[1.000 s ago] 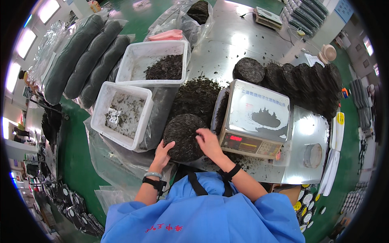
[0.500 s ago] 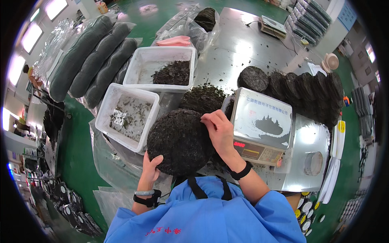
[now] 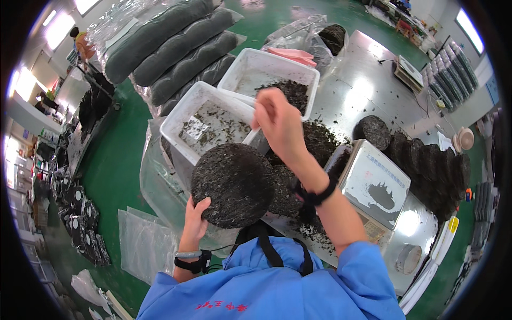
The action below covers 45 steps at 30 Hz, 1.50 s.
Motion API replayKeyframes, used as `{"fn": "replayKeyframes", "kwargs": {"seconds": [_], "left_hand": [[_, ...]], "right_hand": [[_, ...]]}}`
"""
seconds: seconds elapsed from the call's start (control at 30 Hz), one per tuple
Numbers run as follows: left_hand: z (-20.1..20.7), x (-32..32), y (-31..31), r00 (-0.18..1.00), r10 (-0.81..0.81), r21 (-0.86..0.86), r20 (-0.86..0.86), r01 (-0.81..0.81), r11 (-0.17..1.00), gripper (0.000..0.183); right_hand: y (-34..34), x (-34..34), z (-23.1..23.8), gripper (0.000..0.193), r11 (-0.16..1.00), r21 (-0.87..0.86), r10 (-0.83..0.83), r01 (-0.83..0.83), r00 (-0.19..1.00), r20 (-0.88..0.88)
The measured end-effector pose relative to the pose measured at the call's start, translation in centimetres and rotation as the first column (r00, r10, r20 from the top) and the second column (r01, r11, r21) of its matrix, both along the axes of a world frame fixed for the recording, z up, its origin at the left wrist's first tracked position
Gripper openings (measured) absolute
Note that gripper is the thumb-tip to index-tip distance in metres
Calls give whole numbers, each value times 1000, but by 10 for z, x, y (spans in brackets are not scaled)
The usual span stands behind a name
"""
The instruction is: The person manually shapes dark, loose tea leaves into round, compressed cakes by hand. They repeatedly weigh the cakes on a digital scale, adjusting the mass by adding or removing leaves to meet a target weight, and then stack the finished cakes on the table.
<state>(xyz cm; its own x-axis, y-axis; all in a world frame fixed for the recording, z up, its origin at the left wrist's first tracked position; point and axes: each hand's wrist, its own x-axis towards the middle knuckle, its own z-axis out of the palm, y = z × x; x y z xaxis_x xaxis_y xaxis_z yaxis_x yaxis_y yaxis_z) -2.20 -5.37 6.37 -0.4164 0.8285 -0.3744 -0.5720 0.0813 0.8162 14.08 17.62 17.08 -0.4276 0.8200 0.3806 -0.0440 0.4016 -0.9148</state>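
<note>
A round black disc of what looks like dried seaweed (image 3: pixel 233 185) is held tilted toward me in front of my body. My left hand (image 3: pixel 196 220) grips its lower left edge, thumb on the face and the other fingers hidden behind. My right hand (image 3: pixel 280 125) is raised near the right corner of the near white tub (image 3: pixel 169 124), its fingers pinched together; whatever they may hold is too small to make out. Scraps and a pale packet lie in that tub. Behind it, a second white tub (image 3: pixel 232 69) contains loose dark flakes. Another dark disc (image 3: pixel 285 196) lies partly behind the held one.
Loose seaweed (image 3: pixel 319 140) is heaped beside a digital scale (image 3: pixel 376 181) on the metal table (image 3: pixel 362 80). Rows of discs (image 3: pixel 426 168) stand at the right, near a small round tin (image 3: pixel 408 260). Long dark bagged rolls (image 3: pixel 176 40) lie at the back left.
My right hand has left the disc's upper right edge and moved up and left toward the white tubs. My left hand still grips the disc. The view has turned left.
</note>
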Motion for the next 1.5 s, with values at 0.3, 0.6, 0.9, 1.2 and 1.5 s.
{"fn": "replayKeyframes", "kwargs": {"seconds": [0.3,0.6,0.9,1.2,1.5], "left_hand": [[7,12,26,981,-118,31,155,115,993,67],[-8,77,73,873,-435,98,-219,464,881,124],[-11,113,99,836,-545,176,-60,547,819,74],[-30,108,99,792,-610,212,22,592,777,52],[-21,86,74,866,-495,194,-68,498,845,57]], "right_hand": [[-119,25,-80,129,872,279,27,-402,608,793],[-116,103,-79,121,949,313,-171,-42,765,620],[-127,159,-81,91,969,196,-235,152,815,529],[-80,191,-73,14,852,109,-523,512,840,145],[-69,156,-82,19,877,299,-449,376,863,231]]}}
